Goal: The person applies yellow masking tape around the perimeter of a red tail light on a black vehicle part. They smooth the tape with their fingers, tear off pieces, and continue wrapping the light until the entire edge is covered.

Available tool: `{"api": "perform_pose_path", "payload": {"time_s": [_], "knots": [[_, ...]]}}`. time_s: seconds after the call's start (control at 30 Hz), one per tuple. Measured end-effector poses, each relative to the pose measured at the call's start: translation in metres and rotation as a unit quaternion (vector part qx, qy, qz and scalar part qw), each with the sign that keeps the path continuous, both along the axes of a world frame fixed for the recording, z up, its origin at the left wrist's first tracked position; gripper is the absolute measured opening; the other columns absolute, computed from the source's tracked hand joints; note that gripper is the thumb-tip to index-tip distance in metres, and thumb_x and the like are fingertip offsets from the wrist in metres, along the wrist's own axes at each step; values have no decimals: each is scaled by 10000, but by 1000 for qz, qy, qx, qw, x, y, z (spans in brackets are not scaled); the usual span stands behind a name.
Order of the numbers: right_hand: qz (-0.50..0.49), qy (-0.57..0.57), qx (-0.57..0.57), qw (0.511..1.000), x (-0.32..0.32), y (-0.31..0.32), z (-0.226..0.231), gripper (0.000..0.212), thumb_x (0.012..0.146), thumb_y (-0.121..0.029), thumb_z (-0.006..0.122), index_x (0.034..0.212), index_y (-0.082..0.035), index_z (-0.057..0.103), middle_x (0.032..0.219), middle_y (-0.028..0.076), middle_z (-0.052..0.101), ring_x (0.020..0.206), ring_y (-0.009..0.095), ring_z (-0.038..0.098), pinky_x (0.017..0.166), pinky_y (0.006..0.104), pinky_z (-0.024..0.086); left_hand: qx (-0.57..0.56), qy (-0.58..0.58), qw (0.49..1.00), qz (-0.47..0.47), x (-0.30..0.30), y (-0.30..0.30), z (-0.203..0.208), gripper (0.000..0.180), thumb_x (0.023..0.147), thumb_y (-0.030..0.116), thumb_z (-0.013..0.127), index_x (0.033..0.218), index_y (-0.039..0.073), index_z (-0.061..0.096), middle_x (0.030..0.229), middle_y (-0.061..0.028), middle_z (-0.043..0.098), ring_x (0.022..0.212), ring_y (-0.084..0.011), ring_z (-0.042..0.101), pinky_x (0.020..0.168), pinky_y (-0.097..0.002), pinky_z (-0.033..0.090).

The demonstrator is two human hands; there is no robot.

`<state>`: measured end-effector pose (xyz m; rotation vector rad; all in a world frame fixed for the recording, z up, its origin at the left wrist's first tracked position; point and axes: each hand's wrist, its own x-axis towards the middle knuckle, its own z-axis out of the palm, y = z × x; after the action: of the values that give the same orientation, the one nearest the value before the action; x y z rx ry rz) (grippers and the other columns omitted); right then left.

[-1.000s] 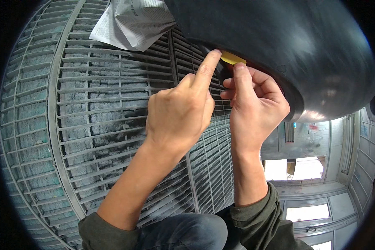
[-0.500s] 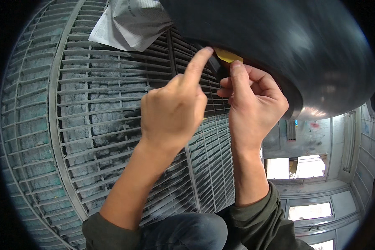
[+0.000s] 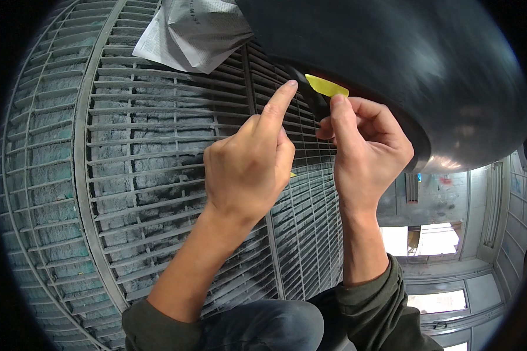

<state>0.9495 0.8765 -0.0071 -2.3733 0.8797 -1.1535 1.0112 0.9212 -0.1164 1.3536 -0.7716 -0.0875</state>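
Between the thumb and curled fingers of my right hand (image 3: 369, 140) is one end of a short strip of yellow masking tape (image 3: 328, 86). Its other end lies along the lower edge of a large, dark, curved panel (image 3: 380, 47); whether it sticks there I cannot tell. My left hand (image 3: 246, 158) is to the left, index finger stretched toward the panel's edge, the tip just short of the tape. Its other fingers are curled in. A yellow sliver (image 3: 293, 174) shows beside that palm, and most of whatever it belongs to is hidden.
Beneath my hands a metal floor grating (image 3: 146, 140) covers pale, dusty matting. Printed newspaper (image 3: 196, 35) hangs beside the panel at the top. To the right are a light wall (image 3: 439, 199) and bright windows (image 3: 436, 299). My bent knee (image 3: 263, 324) is at the bottom.
The tape strip now shows more of its bright yellow face, turned toward me. My left fingertip has dropped slightly from the panel's edge. Both hands appear a little lower and further right, as does the background.
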Motion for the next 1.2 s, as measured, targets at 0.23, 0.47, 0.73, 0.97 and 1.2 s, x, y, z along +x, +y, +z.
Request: {"api": "perform_pose_path", "payload": {"time_s": [0.23,0.47,0.73,0.97,1.2], "knots": [[-16,4,-55,998,5,-3,-4,104,905,-22,737,864,61,691,698,30,688,619,41,628,568,177,488,-12,-9,1000,-5,1,5,4,580,854,13,656,1410,167,602,777,-97,689,545,-194,629,532,-336,504],[-10,5,-67,998,5,-5,-5,105,907,-24,736,873,65,693,702,36,695,623,44,631,580,180,506,-11,-33,999,-13,0,-5,5,643,834,81,658,1458,194,548,673,-18,599,494,-209,617,478,-374,529],[-3,4,-54,999,5,-4,-4,109,917,-26,726,882,71,691,706,49,697,621,68,653,592,195,542,-5,-18,1000,-21,1,-4,6,636,848,34,660,1456,193,558,744,-65,656,512,-191,607,498,-347,507],[-10,-9,-39,999,7,-1,-4,112,921,-28,723,887,73,689,710,53,697,622,70,655,595,196,543,-5,-25,1000,-15,2,-8,5,649,844,88,658,1470,205,532,679,-19,600,496,-218,618,477,-380,530],[-9,-8,-42,999,8,-1,-4,117,920,-31,726,889,75,689,713,53,698,618,70,652,592,196,539,-9,-27,999,-15,4,-10,5,652,837,89,652,1468,197,527,701,-34,627,518,-250,641,497,-405,540]]}}
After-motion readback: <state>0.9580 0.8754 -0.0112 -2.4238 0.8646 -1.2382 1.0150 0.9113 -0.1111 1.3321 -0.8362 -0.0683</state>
